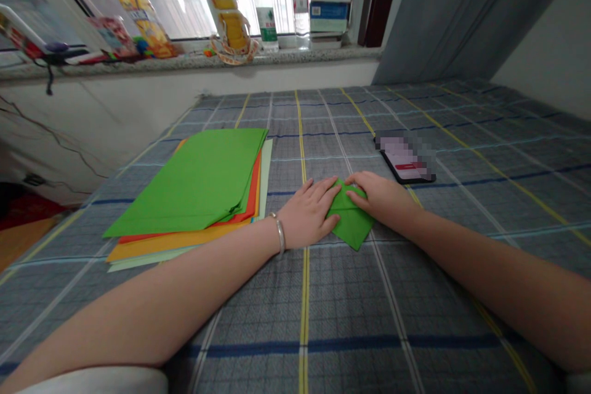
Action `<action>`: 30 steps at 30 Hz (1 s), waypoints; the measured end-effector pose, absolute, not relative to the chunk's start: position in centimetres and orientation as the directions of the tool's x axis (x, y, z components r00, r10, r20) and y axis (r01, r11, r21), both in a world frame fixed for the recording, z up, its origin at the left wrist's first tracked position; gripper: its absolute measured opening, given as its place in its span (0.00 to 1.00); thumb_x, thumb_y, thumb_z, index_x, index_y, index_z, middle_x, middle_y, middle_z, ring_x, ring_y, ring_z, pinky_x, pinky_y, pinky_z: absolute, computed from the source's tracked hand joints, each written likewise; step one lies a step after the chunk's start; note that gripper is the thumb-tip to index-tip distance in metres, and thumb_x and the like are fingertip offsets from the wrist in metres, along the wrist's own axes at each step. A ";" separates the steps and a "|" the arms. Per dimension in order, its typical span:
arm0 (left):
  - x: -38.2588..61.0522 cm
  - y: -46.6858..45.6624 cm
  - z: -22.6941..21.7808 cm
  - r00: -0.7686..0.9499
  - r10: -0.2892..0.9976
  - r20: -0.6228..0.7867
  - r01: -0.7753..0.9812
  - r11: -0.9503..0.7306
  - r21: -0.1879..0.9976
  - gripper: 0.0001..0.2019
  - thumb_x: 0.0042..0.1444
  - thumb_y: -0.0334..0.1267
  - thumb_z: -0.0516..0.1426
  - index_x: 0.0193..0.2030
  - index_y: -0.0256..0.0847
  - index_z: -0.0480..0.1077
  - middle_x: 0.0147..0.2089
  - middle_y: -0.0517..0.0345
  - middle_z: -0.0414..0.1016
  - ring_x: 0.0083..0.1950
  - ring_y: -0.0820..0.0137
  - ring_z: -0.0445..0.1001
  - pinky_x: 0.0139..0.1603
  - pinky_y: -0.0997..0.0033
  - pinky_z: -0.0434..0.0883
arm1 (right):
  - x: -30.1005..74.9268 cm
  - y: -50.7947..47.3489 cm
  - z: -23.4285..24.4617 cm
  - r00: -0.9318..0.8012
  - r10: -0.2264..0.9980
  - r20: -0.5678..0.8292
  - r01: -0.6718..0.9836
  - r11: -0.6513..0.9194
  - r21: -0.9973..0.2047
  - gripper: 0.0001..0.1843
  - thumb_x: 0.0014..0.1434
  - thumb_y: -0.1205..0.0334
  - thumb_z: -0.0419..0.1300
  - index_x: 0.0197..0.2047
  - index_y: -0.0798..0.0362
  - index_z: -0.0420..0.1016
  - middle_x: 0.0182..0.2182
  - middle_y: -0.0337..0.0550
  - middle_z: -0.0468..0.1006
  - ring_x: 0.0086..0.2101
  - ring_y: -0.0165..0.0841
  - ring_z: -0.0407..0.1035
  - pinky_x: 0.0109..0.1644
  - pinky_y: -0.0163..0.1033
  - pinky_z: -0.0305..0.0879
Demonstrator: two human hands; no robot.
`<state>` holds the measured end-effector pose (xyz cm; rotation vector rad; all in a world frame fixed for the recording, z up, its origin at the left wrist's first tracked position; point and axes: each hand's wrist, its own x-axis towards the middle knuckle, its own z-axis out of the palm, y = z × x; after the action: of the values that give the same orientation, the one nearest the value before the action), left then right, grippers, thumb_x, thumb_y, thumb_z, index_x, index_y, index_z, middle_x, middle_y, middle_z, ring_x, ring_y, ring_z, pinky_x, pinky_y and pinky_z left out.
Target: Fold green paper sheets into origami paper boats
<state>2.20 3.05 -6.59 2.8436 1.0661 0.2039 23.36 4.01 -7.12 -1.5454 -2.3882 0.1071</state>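
A small folded piece of green paper (353, 221) lies on the checked bedspread between my hands, one corner pointing toward me. My left hand (310, 212), with a silver bangle at the wrist, rests flat with its fingers stretched out, the tips on the paper's left edge. On the other side, my right hand (381, 196) has its bent fingers and thumb on the paper's upper right edge. The fingers partly cover the folds. Left of my hands is a stack of coloured paper sheets (198, 178), green on top, with red, orange and pale green edges beneath.
A phone (406, 159) with a lit, partly blurred screen lies beyond my right hand. Along the windowsill (286, 56) stand clear bottles (265, 12), a yellow cup (233, 24), an orange drink bottle (143, 12) and stacked boxes (329, 12). A grey curtain (443, 12) hangs at the right.
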 end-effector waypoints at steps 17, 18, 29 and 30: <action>2.1 3.3 -6.7 0.790 0.613 0.032 0.612 -0.790 0.028 0.31 0.66 0.51 0.44 0.71 0.36 0.48 0.73 0.41 0.46 0.74 0.54 0.46 0.70 0.46 0.48 | 23.3 4.7 -6.0 -0.324 0.941 0.097 0.885 0.338 -0.320 0.12 0.61 0.55 0.56 0.43 0.55 0.71 0.33 0.45 0.77 0.34 0.35 0.70 0.39 0.38 0.62; 2.1 3.3 -6.7 0.792 0.609 0.035 0.609 -0.793 0.022 0.32 0.66 0.52 0.44 0.71 0.37 0.47 0.73 0.40 0.46 0.74 0.54 0.46 0.69 0.45 0.48 | 23.5 4.8 -5.6 -0.310 0.950 0.038 0.883 0.303 -0.358 0.12 0.61 0.54 0.57 0.42 0.54 0.71 0.32 0.43 0.76 0.32 0.34 0.69 0.36 0.37 0.61; 2.1 3.2 -6.3 0.808 0.590 0.009 0.590 -0.808 0.001 0.30 0.66 0.53 0.45 0.72 0.49 0.45 0.73 0.39 0.46 0.73 0.48 0.48 0.67 0.40 0.50 | 27.2 6.4 -4.3 -0.349 0.851 -0.394 0.876 0.146 -0.460 0.20 0.54 0.42 0.57 0.25 0.51 0.67 0.20 0.35 0.67 0.21 0.27 0.58 0.24 0.35 0.49; 2.1 3.2 -6.3 0.808 0.589 0.009 0.589 -0.808 0.004 0.30 0.66 0.53 0.45 0.72 0.50 0.45 0.73 0.40 0.46 0.73 0.48 0.48 0.67 0.40 0.50 | 27.3 6.4 -4.3 -0.339 0.848 -0.407 0.887 0.144 -0.439 0.22 0.55 0.42 0.56 0.23 0.51 0.66 0.19 0.35 0.65 0.20 0.27 0.57 0.24 0.36 0.48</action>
<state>2.13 3.24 -6.32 2.9857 0.9728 0.0153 27.30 6.36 -4.27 -1.8398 -2.4212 1.0061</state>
